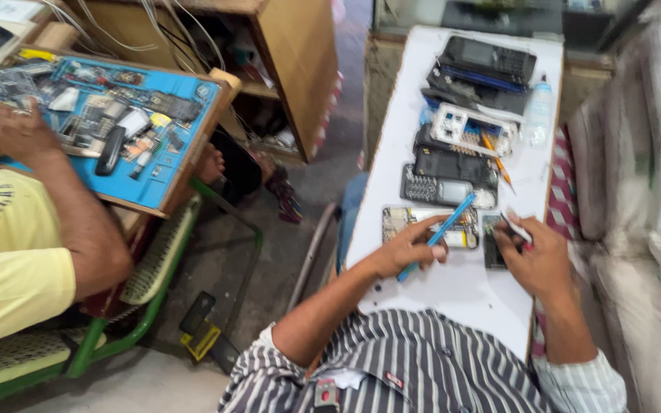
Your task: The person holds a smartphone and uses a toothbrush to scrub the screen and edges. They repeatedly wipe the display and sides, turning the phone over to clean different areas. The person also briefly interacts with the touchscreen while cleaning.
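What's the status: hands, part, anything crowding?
Left hand grips blue tool. Right hand pinches small white piece over dark part. Opened phone close beside.

Looking down at the wearer now: a striped shirt (415, 367) fills the near edge, dark grey with thin white lines running lengthwise. The left sleeve (258, 367) is rolled up above the elbow, its folded hem bunched on the near left. The right sleeve (583, 382) is turned back at the forearm and looks paler, white with fine stripes. Bare left hand (407, 248), bare right hand (533, 260). A small red-marked tab (394, 380), perhaps a label, sits on the chest, though blur hides detail.
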